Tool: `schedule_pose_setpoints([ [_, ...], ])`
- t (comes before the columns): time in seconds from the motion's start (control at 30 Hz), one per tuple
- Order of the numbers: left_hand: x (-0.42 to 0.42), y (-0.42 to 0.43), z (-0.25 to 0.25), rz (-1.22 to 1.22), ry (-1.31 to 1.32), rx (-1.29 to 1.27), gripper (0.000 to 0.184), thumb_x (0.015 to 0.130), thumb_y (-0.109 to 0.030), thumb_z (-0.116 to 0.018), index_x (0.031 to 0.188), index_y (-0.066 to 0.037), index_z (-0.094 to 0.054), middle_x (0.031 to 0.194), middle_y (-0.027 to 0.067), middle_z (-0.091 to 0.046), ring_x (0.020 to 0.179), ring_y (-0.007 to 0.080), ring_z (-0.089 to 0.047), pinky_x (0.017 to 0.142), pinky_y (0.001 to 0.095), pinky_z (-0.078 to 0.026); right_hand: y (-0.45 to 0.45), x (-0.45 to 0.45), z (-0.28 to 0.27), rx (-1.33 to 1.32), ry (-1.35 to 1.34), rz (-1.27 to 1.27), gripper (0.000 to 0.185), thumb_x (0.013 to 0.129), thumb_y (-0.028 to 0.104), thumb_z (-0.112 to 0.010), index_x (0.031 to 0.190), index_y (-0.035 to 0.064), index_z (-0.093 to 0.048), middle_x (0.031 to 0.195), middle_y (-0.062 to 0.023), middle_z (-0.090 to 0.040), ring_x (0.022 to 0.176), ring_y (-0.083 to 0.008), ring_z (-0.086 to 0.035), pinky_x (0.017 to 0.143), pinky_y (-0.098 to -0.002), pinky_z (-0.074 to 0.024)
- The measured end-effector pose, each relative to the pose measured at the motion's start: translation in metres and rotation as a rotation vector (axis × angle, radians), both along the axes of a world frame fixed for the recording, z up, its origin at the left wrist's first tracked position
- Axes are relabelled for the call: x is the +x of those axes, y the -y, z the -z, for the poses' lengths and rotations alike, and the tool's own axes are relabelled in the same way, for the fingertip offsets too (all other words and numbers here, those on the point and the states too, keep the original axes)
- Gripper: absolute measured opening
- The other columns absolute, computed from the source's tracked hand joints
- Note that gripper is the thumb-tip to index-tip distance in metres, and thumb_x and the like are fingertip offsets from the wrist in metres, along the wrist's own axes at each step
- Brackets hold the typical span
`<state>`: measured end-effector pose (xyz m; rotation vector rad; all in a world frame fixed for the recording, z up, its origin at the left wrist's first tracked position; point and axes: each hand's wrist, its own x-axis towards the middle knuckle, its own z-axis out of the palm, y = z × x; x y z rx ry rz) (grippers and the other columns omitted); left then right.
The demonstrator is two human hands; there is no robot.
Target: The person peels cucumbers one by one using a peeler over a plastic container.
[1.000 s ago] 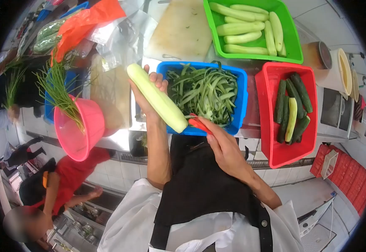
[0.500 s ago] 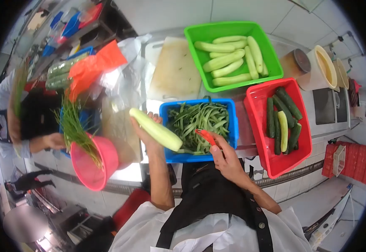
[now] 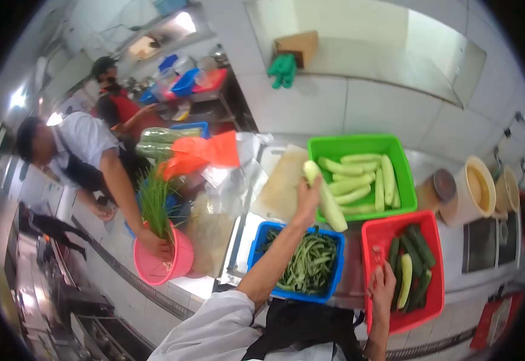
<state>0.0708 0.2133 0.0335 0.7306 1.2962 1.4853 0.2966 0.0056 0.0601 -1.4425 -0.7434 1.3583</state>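
My left hand point(image 3: 308, 197) is closed round a pale peeled vegetable point(image 3: 328, 201), held at the left edge of the green tub point(image 3: 408, 171). Several peeled vegetables lie inside that tub. Over the left side of the red tub point(image 3: 434, 240), my right hand point(image 3: 382, 286) is closed on the red peeler point(image 3: 378, 255). Dark green unpeeled vegetables point(image 3: 420, 248) and one partly peeled, lighter one point(image 3: 405, 280) are in the red tub. Below my left forearm, the blue tub point(image 3: 255, 248) holds a heap of green peelings point(image 3: 308, 259).
At the left, a co-worker's hand point(image 3: 154, 243) reaches into a pink bucket point(image 3: 175, 265) with long green stalks point(image 3: 156, 201). A cutting board point(image 3: 280, 183), an orange bag point(image 3: 205, 153) and wrapped vegetables point(image 3: 160, 141) are on the counter. Pale buckets point(image 3: 470, 192) stand at the right.
My left hand has carried the peeled vegetable from the blue tub to the green tub. My right hand has moved right with the peeler, over the red tub. The view has tilted up.
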Motion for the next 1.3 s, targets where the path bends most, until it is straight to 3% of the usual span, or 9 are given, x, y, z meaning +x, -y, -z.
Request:
schedule_pose_setpoints([
  [0.07,0.022,-0.016,-0.002,-0.021,-0.048,0.028,0.034,0.093,-0.025,-0.061,0.114,-0.001,-0.05,0.099,0.0106,-0.06,0.085,0.0184,-0.059,0.068,0.0329,-0.05,0.01,0.031,0.019,0.034,0.01,0.048,0.04,0.099,0.03,-0.052,0.131,0.0053,-0.049,0.065,0.0054,-0.039,0.043,-0.0012,-0.032,0.035,-0.0198,-0.0262],
  [0.2,0.044,-0.029,0.01,-0.046,-0.308,0.052,0.047,0.081,-0.025,-0.074,0.111,0.002,-0.05,0.095,0.0152,-0.063,0.083,0.0232,-0.062,0.073,0.0356,-0.05,0.035,0.079,0.052,-0.056,0.1,0.157,0.04,0.098,0.026,-0.052,0.13,0.0021,-0.05,0.068,0.0036,-0.045,0.048,-0.005,-0.039,0.041,-0.0217,-0.0337],
  [0.27,0.05,-0.023,0.024,0.001,-0.447,0.072,0.053,0.073,-0.023,-0.081,0.109,0.002,-0.05,0.093,0.0165,-0.063,0.081,0.0242,-0.062,0.072,0.0358,-0.05,0.042,0.108,0.103,0.039,0.518,0.066,0.038,0.095,0.016,-0.054,0.129,-0.0014,-0.05,0.078,-0.0017,-0.053,0.06,-0.0114,-0.049,0.055,-0.0245,-0.0411],
  [0.4,0.054,0.005,0.022,0.051,-0.575,0.188,0.053,0.072,-0.023,-0.081,0.106,0.003,-0.049,0.094,0.0167,-0.063,0.08,0.026,-0.063,0.072,0.0366,-0.051,0.045,0.109,0.092,0.064,0.686,-0.094,0.037,0.091,0.005,-0.055,0.126,-0.0034,-0.052,0.09,-0.0081,-0.059,0.076,-0.0159,-0.054,0.07,-0.0266,-0.0436],
  [0.53,0.034,0.03,0.007,0.131,-0.761,0.078,0.048,0.073,-0.024,-0.081,0.101,0.001,-0.052,0.094,0.0146,-0.064,0.087,0.0232,-0.063,0.077,0.0374,-0.051,0.038,0.102,0.088,0.126,0.842,-0.415,0.065,0.078,-0.004,-0.062,0.138,0.0021,-0.038,0.118,-0.0256,-0.058,0.109,-0.0424,-0.055,0.091,-0.0446,-0.045],
  [0.73,-0.017,0.085,0.023,0.108,-0.909,0.152,0.036,0.077,-0.023,-0.077,0.097,-0.001,-0.056,0.092,0.0111,-0.064,0.087,0.0214,-0.063,0.077,0.0346,-0.05,0.027,0.109,0.115,0.132,0.914,-0.564,0.068,0.077,0.0,-0.064,0.139,0.0053,-0.036,0.114,-0.0254,-0.059,0.104,-0.0434,-0.056,0.088,-0.0475,-0.0453],
  [1.03,-0.038,0.22,0.029,0.052,-0.481,-0.101,0.023,0.09,-0.023,-0.064,0.094,0.0,-0.06,0.086,0.0065,-0.065,0.082,0.0155,-0.063,0.074,0.0291,-0.05,0.007,0.119,0.104,0.086,0.909,-0.759,0.064,0.075,0.003,-0.069,0.133,0.0027,-0.043,0.094,-0.0237,-0.063,0.088,-0.0432,-0.06,0.078,-0.0485,-0.0479],
  [1.2,-0.022,0.268,0.011,0.133,-0.34,-0.542,0.027,0.095,-0.025,-0.06,0.093,0.001,-0.063,0.094,0.0085,-0.067,0.08,0.0124,-0.06,0.073,0.0306,-0.049,-0.002,0.123,0.101,0.108,0.932,-0.823,0.051,0.076,0.005,-0.069,0.124,0.0012,-0.051,0.089,-0.0221,-0.062,0.086,-0.0412,-0.06,0.077,-0.0483,-0.0474],
  [1.3,-0.019,0.279,0.042,0.022,0.101,-0.117,0.033,0.099,-0.029,-0.052,0.108,0.002,-0.062,0.115,0.0133,-0.063,0.097,0.0181,-0.061,0.083,0.0323,-0.05,-0.007,0.123,0.091,0.169,0.955,-0.767,0.037,0.08,0.008,-0.066,0.115,-0.0002,-0.056,0.086,-0.0207,-0.062,0.085,-0.0403,-0.06,0.075,-0.0476,-0.0469],
])
